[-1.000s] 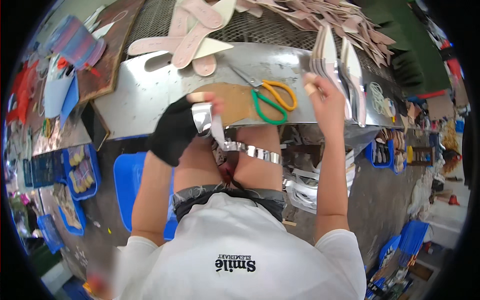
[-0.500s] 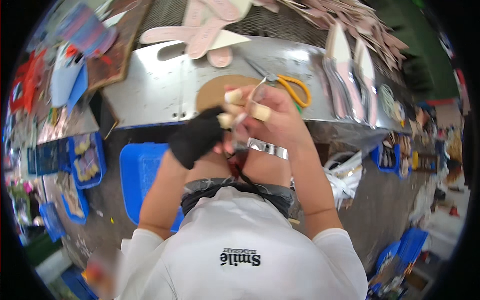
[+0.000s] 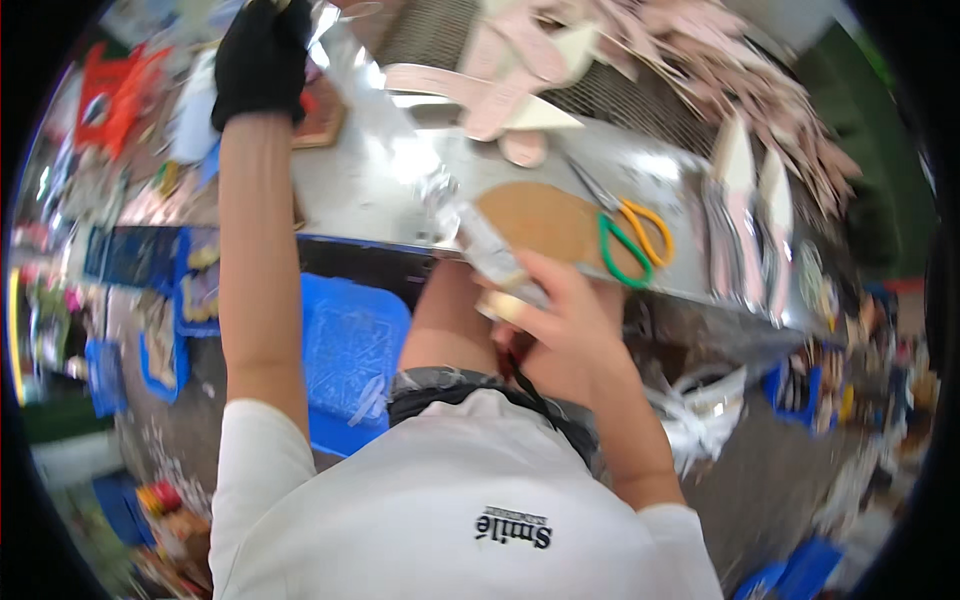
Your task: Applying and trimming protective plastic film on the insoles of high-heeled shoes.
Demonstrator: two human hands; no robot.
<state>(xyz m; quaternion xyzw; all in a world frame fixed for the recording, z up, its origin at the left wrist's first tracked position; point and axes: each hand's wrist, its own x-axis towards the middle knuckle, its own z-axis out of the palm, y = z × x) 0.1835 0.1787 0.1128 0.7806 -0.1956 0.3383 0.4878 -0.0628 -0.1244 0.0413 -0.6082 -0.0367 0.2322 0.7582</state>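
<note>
My left hand (image 3: pixel 262 58), in a black glove, is stretched far up and to the left and pinches the end of a shiny silver tape strip (image 3: pixel 445 200). The strip runs diagonally down over the table to a tape roll (image 3: pixel 503 303). My bare right hand (image 3: pixel 560 325) grips that roll close to my body, just below the table edge. A brown oval piece (image 3: pixel 545 222) lies on the table right above my right hand. Beside it lie scissors (image 3: pixel 630 235) with one orange and one green handle.
The metal table (image 3: pixel 370 180) carries pink cut-out shapes (image 3: pixel 495 85), with many more piled at the back right (image 3: pixel 720 70). Upright pink pieces (image 3: pixel 745 200) stand at the right. A blue bin (image 3: pixel 350 345) sits under the table; cluttered blue trays (image 3: pixel 170 300) fill the left.
Both hands were together at the roll half a second ago. My gloved left hand has since swung up and left, drawing out a long strip of tape; my right hand stays low with the roll.
</note>
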